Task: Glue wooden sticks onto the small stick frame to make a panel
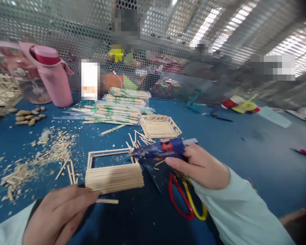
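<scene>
My right hand is wrapped round a blue hot glue gun, a glue stick jutting from its back end. The gun's nozzle is at the right upper corner of a small wooden-stick model, a frame with one side covered by sticks laid side by side. At the model's lower left, the fingers of my left hand are closed on a loose wooden stick and seem to touch the model's edge. Red and yellow scissors lie under my right wrist.
Behind the model sit a stick tray and wrapped chopsticks. Wood scraps, peanuts, a pink bottle and a clear jug stand or lie left. A perforated metal screen borders the blue table.
</scene>
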`<state>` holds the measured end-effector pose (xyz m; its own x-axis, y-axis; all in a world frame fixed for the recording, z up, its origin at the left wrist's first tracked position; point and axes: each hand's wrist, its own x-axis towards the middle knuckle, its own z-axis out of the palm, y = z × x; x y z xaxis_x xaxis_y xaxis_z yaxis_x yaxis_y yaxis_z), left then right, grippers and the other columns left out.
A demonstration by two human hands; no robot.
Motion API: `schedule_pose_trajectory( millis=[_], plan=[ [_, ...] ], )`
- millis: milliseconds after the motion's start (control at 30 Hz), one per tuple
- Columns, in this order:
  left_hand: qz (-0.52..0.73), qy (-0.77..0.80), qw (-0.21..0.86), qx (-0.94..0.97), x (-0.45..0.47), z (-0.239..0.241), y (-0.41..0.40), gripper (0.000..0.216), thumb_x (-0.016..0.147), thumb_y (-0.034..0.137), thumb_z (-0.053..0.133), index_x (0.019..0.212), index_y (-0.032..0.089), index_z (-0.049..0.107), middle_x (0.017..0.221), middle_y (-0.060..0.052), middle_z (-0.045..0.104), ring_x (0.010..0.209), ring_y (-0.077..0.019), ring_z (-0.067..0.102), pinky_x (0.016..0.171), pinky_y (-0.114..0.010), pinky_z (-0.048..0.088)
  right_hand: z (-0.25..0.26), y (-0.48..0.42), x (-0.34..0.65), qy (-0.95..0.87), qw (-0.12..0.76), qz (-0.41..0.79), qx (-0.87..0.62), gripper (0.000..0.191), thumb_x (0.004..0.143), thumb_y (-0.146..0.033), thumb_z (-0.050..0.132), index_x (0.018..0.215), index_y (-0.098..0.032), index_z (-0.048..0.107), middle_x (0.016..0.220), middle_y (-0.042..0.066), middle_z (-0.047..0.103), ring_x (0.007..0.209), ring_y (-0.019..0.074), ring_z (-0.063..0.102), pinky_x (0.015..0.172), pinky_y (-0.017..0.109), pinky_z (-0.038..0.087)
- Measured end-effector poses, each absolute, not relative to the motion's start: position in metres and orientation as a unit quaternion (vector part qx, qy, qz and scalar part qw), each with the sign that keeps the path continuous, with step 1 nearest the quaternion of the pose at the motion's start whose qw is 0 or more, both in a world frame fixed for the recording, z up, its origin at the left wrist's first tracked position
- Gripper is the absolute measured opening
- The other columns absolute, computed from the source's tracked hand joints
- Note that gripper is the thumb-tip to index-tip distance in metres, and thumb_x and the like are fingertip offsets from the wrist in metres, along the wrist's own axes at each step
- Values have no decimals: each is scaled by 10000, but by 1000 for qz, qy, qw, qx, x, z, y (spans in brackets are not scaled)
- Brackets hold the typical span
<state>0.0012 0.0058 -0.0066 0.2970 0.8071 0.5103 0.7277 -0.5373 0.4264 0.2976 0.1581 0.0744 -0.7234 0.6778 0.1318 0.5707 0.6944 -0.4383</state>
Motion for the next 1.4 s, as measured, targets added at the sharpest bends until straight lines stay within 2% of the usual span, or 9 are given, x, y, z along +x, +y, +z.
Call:
schedule_pose_trajectory(
  millis=[133, 233, 567, 767, 933, 1200, 1333, 1400],
  plan=[
    [352, 462, 49, 812, 1, -11, 4, 264, 903, 195, 364, 1086, 243, 547, 934, -17, 699, 843, -117, 643, 712, -190, 481, 77, 151, 252, -925, 142, 200, -291, 322, 899, -388, 416, 886, -187, 668, 858, 59, 687, 867, 200, 629, 747, 261, 473],
    [358, 449, 39, 817, 2, -11, 7, 276, 895, 159, 360, 1103, 212, 533, 936, -41, 694, 846, -123, 638, 715, -201, 487, 75, 146, 228, -934, 132, 200, -266, 318, 911, -358, 401, 945, -160, 648, 906, 81, 679, 855, 200, 624, 734, 273, 466],
    [373, 431, 62, 819, 4, -9, 12, 278, 881, 137, 363, 1095, 194, 530, 917, -53, 696, 810, -129, 644, 673, -208, 500, 70, 150, 211, -941, 71, 210, -257, 318, 904, -370, 402, 786, -146, 594, 724, 67, 622, 630, 169, 544, 615, 285, 400],
    [376, 427, 66, 820, 5, -7, 12, 275, 869, 124, 368, 1078, 191, 533, 898, -54, 699, 787, -129, 646, 669, -209, 503, 70, 151, 209, -933, 66, 251, -250, 293, 896, -352, 410, 763, -155, 581, 730, 59, 612, 643, 165, 540, 607, 273, 393],
    [375, 422, 65, 823, 4, -6, 13, 292, 856, 110, 372, 1092, 188, 525, 904, -59, 701, 781, -131, 649, 665, -210, 508, 69, 151, 210, -937, 61, 225, -262, 293, 892, -358, 412, 793, -149, 594, 732, 65, 621, 655, 172, 550, 606, 275, 400],
    [385, 446, 76, 805, 4, -8, 7, 350, 816, 78, 394, 1118, 209, 515, 938, -46, 694, 844, -129, 647, 732, -204, 508, 78, 163, 252, -917, 122, 232, -300, 306, 883, -369, 407, 844, -186, 650, 863, 65, 686, 812, 215, 633, 740, 311, 482],
    [389, 476, 70, 785, 1, 14, 19, 331, 819, 66, 412, 1086, 213, 541, 925, -27, 686, 835, -105, 636, 734, -181, 493, 74, 180, 290, -891, 199, 120, -390, 263, 855, -344, 421, 953, -202, 619, 1042, 76, 650, 941, 249, 618, 809, 355, 484],
    [368, 512, 48, 775, 1, 30, 32, 268, 829, 114, 456, 1036, 221, 588, 876, -16, 692, 794, -110, 640, 691, -184, 494, 65, 188, 304, -856, 239, 50, -455, 299, 819, -311, 428, 1052, -170, 551, 1090, 106, 618, 927, 265, 619, 785, 375, 486]
  ],
)
